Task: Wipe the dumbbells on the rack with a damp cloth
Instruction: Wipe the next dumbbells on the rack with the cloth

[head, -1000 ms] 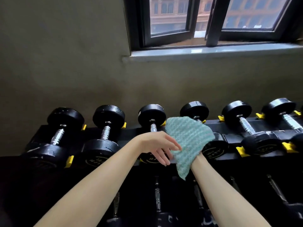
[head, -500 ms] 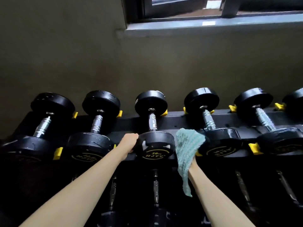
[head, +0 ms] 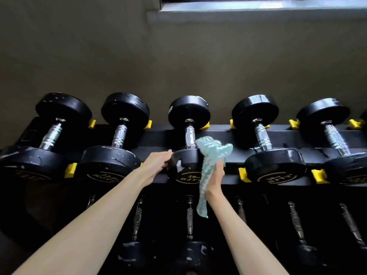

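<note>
The black round-headed dumbbell with a knurled chrome handle (head: 186,165) lies third from the left on the top tier of the black steel rack with yellow cradle tabs (head: 222,135), its long axis running from the near head straight back toward the grey-brown wall (head: 178,66). The left hand (head: 156,163) is closed around the left edge of its near head, while the right hand (head: 215,175) is clamped on a crumpled pale-green textured cloth (head: 210,153). The cloth's upper part presses against the head's right side, just beside the handle, and its tail hangs down below the wrist.
</note>
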Motion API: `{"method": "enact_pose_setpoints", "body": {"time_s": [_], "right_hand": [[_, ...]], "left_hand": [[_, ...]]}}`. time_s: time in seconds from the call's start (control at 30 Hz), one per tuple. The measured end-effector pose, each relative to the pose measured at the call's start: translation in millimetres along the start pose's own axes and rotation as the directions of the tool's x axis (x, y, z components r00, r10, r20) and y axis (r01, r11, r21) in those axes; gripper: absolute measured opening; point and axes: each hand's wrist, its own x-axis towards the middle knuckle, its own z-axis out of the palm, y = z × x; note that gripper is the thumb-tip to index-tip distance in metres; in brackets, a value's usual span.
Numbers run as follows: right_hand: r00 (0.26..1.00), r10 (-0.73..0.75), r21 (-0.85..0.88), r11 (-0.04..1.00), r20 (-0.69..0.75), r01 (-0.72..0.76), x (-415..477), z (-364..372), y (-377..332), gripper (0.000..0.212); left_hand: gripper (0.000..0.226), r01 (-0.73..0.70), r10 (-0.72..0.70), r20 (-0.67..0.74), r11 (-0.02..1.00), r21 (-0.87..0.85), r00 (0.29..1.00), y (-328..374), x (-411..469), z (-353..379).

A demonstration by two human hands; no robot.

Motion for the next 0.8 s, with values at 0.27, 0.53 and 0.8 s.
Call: {"method": "enact_pose_setpoints", "body": {"time_s": [0.27,0.53,0.8], "right_hand": [[0.820,-0.545,-0.636,0.574,0.173,0.515,-24.7,33.0,-11.8,0.061],[0.678,-0.648,-0.845,0.096,0.348,0.525,-23.6,41.0,-3.5,0.058],[0.638,-0.739,-0.847,0.183,0.217,0.499,-18.3,47.2,-1.4,0.032]], "left_hand": [[0.026,0.092,-0.060,0.156,0.974,-0.205,0.986,-6.9,-1.3,-22.0],[0.055,0.182,-0.088,0.229,0.885,-0.429,0.969,-18.0,4.0,-38.9],[0.048,0.110,-0.080,0.155,0.974,-0.200,0.985,-11.2,7.9,-27.9]]}}
